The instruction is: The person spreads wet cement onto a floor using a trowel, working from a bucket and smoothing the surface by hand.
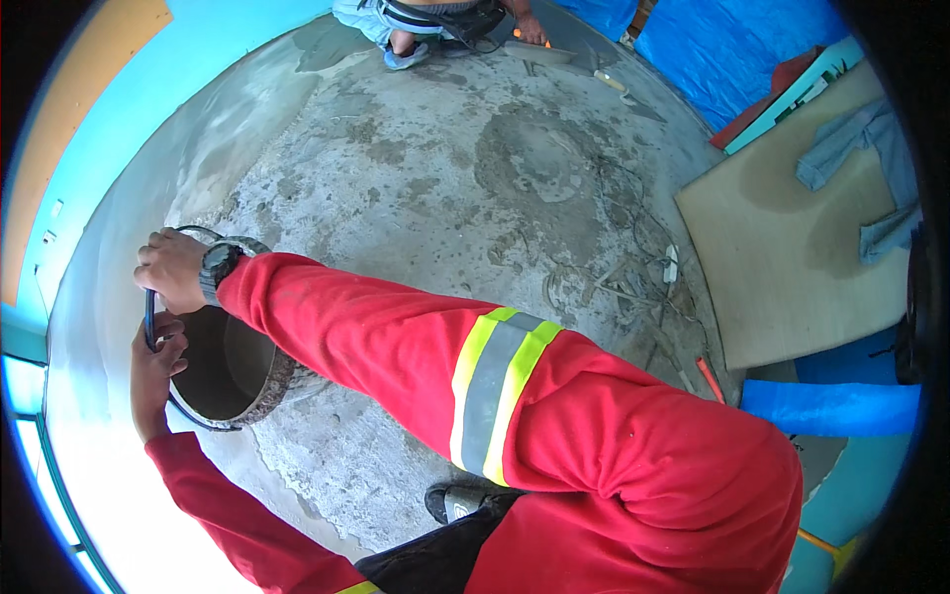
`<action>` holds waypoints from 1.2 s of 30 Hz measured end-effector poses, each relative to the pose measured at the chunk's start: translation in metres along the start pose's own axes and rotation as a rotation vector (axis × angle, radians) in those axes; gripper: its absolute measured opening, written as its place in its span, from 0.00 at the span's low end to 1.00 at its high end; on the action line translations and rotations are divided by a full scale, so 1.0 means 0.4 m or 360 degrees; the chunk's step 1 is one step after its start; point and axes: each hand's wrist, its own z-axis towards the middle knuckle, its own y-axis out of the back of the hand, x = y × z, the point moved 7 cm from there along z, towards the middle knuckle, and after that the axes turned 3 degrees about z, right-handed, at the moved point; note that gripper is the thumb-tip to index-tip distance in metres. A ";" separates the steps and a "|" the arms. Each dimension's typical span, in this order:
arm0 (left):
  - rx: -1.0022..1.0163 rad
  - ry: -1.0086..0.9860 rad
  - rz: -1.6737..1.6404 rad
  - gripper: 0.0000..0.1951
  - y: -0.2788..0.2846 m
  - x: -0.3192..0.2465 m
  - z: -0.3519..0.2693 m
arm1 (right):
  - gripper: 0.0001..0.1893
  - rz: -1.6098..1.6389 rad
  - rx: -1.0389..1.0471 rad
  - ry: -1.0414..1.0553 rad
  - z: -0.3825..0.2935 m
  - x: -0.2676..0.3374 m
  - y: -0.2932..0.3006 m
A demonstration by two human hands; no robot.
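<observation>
Two forearms in red sleeves reach to the left side of the head view. My left hand (159,364) is closed around the dark handle (151,321) of a bucket. Just above it, my right hand (174,271), with a black wristwatch (219,261), is curled at the upper part of the same handle; its fingertips are partly hidden. Below and to the right of the hands is the mortar-crusted bucket (278,382), its mouth facing the camera and its inside dark and grey. Part of its rim is behind the right wrist.
Another person (438,15) crouches at the top, a hand at a plastering float (539,52). A trowel (631,96) lies on the concrete floor (415,223). At the right are a cable with a white power strip (671,263), a red tube (710,380) and a wooden board (787,297).
</observation>
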 end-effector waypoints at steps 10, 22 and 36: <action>-0.0006 -0.0022 0.0005 0.21 0.009 0.017 0.006 | 0.11 0.0067 -0.0019 0.0008 -0.003 0.013 0.022; -0.0016 -0.0008 -0.0005 0.18 0.001 0.007 0.004 | 0.11 0.0046 -0.0064 0.0022 -0.008 0.010 0.022; -0.0003 0.0013 -0.0038 0.20 0.003 0.009 0.002 | 0.10 0.0040 -0.0098 0.0031 -0.006 0.015 0.024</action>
